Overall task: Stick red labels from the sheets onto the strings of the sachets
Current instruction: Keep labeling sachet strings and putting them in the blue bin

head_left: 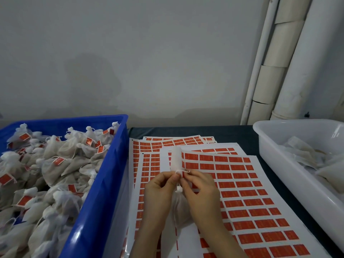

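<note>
At the left of the frame a blue crate [101, 202] of glossy moulded plastic is heaped with limp, gauzy white bags [61, 161], many with a small red tag on the drawstring. Just right of it, flat paper sheets [242, 192] overlap on the dark table [247, 138], printed with rows of red rectangles, and a curl of bare white backing [176, 159] stands up from them. Low in the centre, above the sheets, the left hand [162, 185] has its fingers curled and pinches the string [181, 171], a thin white cord looping up between both sets of fingertips. The sachet [181, 203], soft and translucent, hangs below that pinch between the wrists, its long axis running down the frame from its knotted neck. The right hand [201, 187], equally close, pinches the label [183, 175], seen only as a red sliver touching the string on its right side. The fold looks to turn on this: the cord must lie across the label's middle. At the right edge a smooth white tub [275, 164] holds flat pale pouches [316, 161] with no tags that I can make out.
</note>
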Demonstrator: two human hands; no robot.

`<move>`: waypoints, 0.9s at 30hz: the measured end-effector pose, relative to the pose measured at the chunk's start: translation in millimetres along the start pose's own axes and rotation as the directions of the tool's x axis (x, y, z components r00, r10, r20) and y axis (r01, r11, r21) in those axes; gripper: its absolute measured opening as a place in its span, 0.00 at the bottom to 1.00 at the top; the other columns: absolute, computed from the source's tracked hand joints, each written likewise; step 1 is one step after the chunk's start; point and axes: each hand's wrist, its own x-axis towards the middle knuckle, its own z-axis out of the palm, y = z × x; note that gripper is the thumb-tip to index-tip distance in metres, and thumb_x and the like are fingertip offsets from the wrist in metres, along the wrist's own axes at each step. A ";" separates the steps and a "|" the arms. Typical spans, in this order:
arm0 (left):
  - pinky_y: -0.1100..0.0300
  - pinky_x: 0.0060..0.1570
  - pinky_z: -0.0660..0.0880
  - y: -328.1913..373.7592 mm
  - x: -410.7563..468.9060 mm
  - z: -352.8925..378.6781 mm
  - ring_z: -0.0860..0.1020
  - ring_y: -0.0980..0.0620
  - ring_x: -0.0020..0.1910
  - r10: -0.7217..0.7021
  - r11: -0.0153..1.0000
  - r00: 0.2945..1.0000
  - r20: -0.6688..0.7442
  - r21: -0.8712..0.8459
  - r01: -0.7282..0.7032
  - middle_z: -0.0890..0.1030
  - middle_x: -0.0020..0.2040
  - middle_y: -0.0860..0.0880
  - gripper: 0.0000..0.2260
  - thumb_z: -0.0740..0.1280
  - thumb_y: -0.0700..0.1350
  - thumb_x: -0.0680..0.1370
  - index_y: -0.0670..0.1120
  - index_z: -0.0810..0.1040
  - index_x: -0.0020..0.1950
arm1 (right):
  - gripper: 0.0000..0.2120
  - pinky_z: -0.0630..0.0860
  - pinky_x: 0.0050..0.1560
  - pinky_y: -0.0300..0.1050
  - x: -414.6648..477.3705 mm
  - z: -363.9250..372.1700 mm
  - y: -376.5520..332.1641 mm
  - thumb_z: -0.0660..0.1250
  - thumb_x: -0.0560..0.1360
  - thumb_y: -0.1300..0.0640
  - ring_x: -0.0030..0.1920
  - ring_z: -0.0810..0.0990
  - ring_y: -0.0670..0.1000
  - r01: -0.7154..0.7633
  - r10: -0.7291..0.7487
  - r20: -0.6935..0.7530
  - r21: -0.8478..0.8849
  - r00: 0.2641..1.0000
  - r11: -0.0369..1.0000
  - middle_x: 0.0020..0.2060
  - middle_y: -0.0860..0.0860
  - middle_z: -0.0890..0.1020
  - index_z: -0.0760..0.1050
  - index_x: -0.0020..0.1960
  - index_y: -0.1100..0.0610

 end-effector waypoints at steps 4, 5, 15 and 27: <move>0.82 0.31 0.68 -0.1 0.4 0.4 0.77 0.71 0.43 -0.005 1.000 1.000 0.000 0.002 0.005 0.82 0.38 0.65 0.05 0.68 0.44 0.75 0.53 0.80 0.42 | 0.13 0.72 0.56 0.35 -0.4 -1.4 -2.6 0.68 0.72 0.54 0.52 0.72 0.40 0.017 -0.016 -0.009 0.027 1.000 0.999 0.52 0.43 0.78 0.79 0.56 0.53; 0.82 0.31 0.68 -0.3 0.7 0.7 0.77 0.71 0.43 -0.006 1.000 1.000 -0.001 0.006 0.006 0.82 0.38 0.66 0.05 0.68 0.44 0.75 0.53 0.80 0.42 | 0.13 0.71 0.55 0.32 -0.4 -1.6 -3.2 0.68 0.72 0.54 0.51 0.72 0.40 0.016 -0.015 -0.020 0.038 1.000 0.999 0.50 0.41 0.77 0.79 0.56 0.53; 0.81 0.32 0.69 -3.9 1.3 1.7 0.77 0.69 0.43 -0.003 0.999 1.000 -0.015 0.049 0.004 0.81 0.37 0.63 0.04 0.67 0.45 0.76 0.50 0.79 0.41 | 0.11 0.70 0.50 0.27 0.7 -3.8 -1.6 0.68 0.73 0.56 0.47 0.74 0.38 -0.058 0.058 -0.003 0.109 0.998 0.992 0.49 0.40 0.76 0.80 0.54 0.55; 0.80 0.32 0.70 -3.0 1.8 3.3 0.78 0.67 0.40 -0.018 0.999 1.000 -0.020 0.049 0.019 0.82 0.37 0.62 0.04 0.67 0.46 0.76 0.50 0.80 0.41 | 0.05 0.70 0.49 0.28 -1.5 -0.4 -0.5 0.68 0.72 0.54 0.47 0.74 0.40 -0.030 0.032 -0.060 0.048 0.998 0.998 0.48 0.38 0.74 0.77 0.47 0.49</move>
